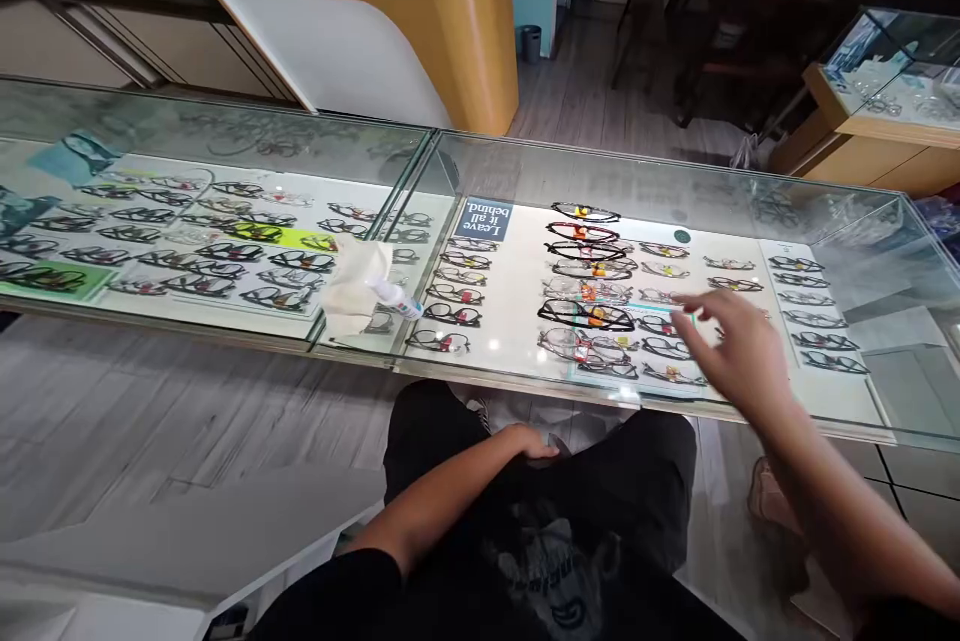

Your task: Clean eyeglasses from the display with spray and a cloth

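Inspecting the right-hand glass display case (pixel 506 306), we find our right hand (pixel 739 351) above the right half of its top, toward the near edge. The thumb and forefinger stand slightly apart, the other fingers are curved, and we see nothing held between them. We cannot tell whether the fingertips touch the glass. Our left hand (pixel 534 441) lies in the lap, short of the near edge, fingers loosely curled; whether it has hold of anything we cannot tell.

We record a column of eyeglasses (pixel 591 268) running from near the far edge to the near edge, around the middle of the case, left of the right hand. Several frames carry orange, red or yellow tags. These pairs look larger than their neighbours; we cannot confirm whether they lie on the glass or beneath it. Shorter rows flank them on both sides, and a white panel toward the right edge bears five pairs.

At the near-left corner we note a white bottle (pixel 397 299) just beside a cream cloth (pixel 349 291), which spans the joint with the adjoining display case (pixel 187 329). Toward the far-left corner a blue card (pixel 484 219) reads "Leave it all behind.", upside down to us.
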A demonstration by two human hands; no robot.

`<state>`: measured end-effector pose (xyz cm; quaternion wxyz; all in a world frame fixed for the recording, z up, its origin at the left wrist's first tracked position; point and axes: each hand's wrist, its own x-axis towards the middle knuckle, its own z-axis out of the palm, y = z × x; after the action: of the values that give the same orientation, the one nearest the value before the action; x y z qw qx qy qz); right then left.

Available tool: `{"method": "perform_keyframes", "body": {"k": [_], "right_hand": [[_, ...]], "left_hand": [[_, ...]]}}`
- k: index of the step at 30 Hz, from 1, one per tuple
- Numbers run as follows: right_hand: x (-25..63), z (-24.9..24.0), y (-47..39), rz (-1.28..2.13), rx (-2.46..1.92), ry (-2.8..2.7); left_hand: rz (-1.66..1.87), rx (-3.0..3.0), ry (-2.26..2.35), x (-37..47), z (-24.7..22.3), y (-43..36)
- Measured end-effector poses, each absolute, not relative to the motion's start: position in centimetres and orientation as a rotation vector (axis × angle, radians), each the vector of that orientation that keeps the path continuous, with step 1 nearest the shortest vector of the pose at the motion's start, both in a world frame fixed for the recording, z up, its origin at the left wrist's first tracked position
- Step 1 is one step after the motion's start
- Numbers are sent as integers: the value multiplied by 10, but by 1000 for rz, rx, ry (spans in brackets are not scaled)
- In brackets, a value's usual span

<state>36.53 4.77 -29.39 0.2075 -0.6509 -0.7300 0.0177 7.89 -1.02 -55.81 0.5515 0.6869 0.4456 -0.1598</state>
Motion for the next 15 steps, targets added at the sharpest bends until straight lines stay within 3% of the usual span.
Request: {"method": "perform_keyframes", "body": {"k": [3,8,12,15], "right_hand": [[345,-262,140,45,-1867,-2089],[301,-263,264,70,-2023,-2316],[275,-279,296,80,-2134,-2384],[263,-286,300,89,-2181,-2366]], "left_hand": [[-506,1713,1095,63,-531,-14],[-323,1888,1078,21,-441,-28],[55,1839,1146,-11,-371,-46],[273,1880,1270,-25,-349,-54]]}}
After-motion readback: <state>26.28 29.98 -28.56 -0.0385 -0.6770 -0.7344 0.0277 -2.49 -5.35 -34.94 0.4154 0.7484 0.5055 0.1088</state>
